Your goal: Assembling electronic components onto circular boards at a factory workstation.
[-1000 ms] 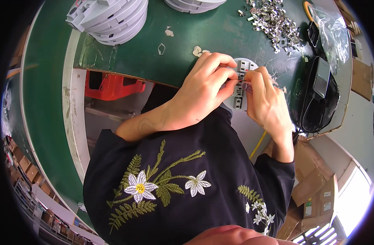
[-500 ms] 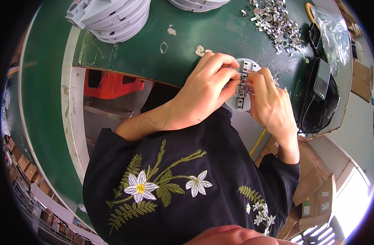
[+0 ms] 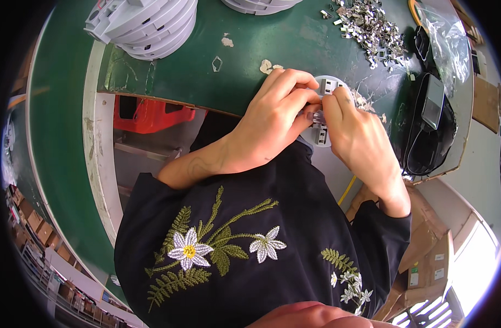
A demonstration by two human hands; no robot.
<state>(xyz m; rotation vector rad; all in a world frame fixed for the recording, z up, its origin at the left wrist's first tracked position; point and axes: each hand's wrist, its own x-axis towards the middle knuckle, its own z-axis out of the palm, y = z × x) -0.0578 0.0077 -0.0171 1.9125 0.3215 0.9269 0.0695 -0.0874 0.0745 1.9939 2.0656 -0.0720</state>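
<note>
A round light-grey plastic part [image 3: 322,141] with a row of rectangular slotted housings lies at the table's near edge, partly covered by both hands. My left hand [image 3: 275,117] reaches over it from the left, with bent fingers and thumb closed at its edge and housings. Above its middle, my right hand [image 3: 357,128] is closed in a pinch. A small see-through piece [image 3: 317,117] sticks out beside the right fingers, towards the left thumb; its full shape is hidden. The fingertips of both hands nearly meet over the housings.
Stacked grey round plastic housings [image 3: 157,33] stand at the far left on the green table [image 3: 234,60]. Small metal clips [image 3: 370,33] lie heaped at the far right. Beyond them are a clear plastic bag [image 3: 447,46] and a black case [image 3: 431,131]. A red stool [image 3: 152,116] sits underneath.
My right hand has shifted left over the round grey part, its fingers now covering more of the housings. The see-through piece moved left with it. My left hand stays nearly still.
</note>
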